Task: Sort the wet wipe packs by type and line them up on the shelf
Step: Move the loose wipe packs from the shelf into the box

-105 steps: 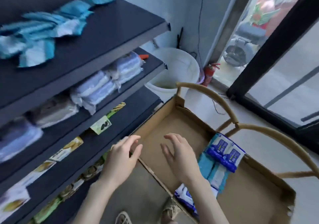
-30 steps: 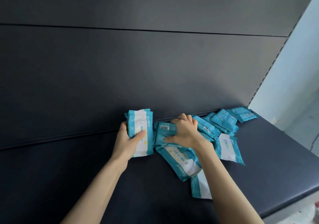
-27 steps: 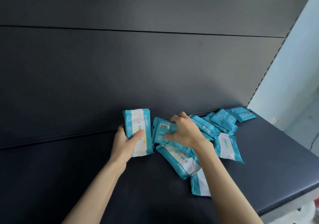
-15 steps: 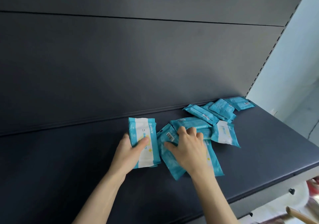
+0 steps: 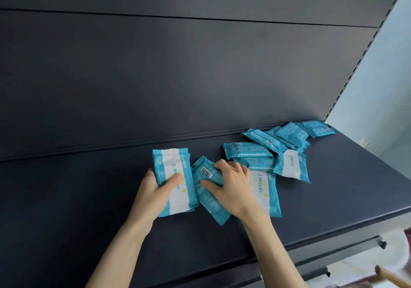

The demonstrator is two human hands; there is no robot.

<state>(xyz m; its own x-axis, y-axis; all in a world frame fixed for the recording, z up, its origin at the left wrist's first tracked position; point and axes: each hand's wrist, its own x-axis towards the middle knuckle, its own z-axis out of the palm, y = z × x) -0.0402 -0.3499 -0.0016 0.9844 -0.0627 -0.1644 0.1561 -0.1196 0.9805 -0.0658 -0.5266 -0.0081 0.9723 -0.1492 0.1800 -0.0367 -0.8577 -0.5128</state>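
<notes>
Several teal and white wet wipe packs lie on the dark top shelf (image 5: 89,199). My left hand (image 5: 153,195) grips a small stack of packs (image 5: 175,176), white label up, thumb across its front. Right beside it my right hand (image 5: 233,187) grasps a teal pack lying back side up (image 5: 206,176), barcode showing. Under my right wrist lies another label-up pack (image 5: 265,190). Behind these, a loose heap of packs (image 5: 266,152) stretches toward the shelf's back right corner, some face up, some face down.
The shelf's dark back panel (image 5: 178,76) rises just behind the packs. The shelf front edge (image 5: 333,236) runs at lower right, with a pale wall (image 5: 382,76) to the right. A wooden chair rail (image 5: 391,277) pokes in at the bottom right corner.
Both hands came up from the cardboard box to the top shelf. The left-hand stack went from upright to lying flat and slid toward the front. My right hand pulled a barcode pack beside it.
</notes>
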